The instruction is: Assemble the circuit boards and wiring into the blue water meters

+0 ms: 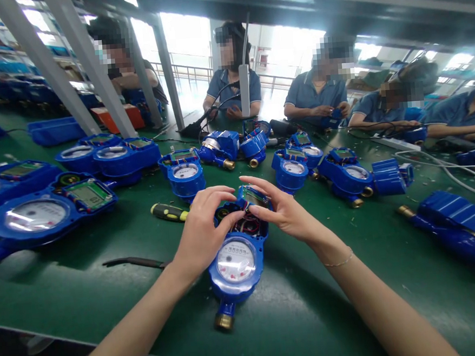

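A blue water meter [236, 262] lies in front of me on the green bench, its round dial towards me and its brass end [224, 321] nearest. The open compartment behind the dial shows red and black wires [249, 226]. Over it, a small green circuit board with a display [253, 196] is tilted up. My left hand [206, 226] pinches the board's left side, thumb low near the wires. From the right, my right hand [282, 207] grips its other edge between thumb and fingers. The fingertips partly hide the board.
A yellow-and-black screwdriver [169, 212] and a dark slender tool [135, 262] lie left of the meter. Other blue meters [36, 213] stand on both sides and behind. White cables [443, 163] run at right. Several co-workers sit across the bench [330, 280], beyond grey posts [70, 65].
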The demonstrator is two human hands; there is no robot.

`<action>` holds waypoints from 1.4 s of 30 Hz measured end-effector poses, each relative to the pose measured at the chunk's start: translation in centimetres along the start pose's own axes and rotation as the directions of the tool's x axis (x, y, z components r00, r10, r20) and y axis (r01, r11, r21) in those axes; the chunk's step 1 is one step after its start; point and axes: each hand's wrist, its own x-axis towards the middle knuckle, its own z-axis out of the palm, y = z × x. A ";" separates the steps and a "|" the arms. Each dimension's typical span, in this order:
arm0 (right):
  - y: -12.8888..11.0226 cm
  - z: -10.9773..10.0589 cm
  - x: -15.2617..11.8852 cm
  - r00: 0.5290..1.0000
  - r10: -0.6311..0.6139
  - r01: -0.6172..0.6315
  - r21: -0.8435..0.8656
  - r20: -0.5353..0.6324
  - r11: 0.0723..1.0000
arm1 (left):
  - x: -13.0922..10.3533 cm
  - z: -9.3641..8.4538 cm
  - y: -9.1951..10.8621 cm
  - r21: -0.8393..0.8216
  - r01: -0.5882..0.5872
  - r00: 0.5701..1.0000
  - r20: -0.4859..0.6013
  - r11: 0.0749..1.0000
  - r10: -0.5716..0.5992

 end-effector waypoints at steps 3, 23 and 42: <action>0.1 -0.2 0.0 1.000 -0.023 0.024 -0.053 0.014 0.998 | 0.3 0.1 0.1 0.059 -0.079 0.997 -0.017 0.995 0.080; 2.1 0.6 0.8 0.999 0.025 -0.028 -0.095 -0.026 0.995 | 1.7 -0.1 -1.6 -0.029 -0.072 0.995 0.060 0.997 0.074; 2.5 1.1 0.7 1.000 -0.005 0.008 0.138 -0.022 0.990 | 0.7 0.0 -0.5 -0.075 -0.038 0.996 -0.083 0.996 0.032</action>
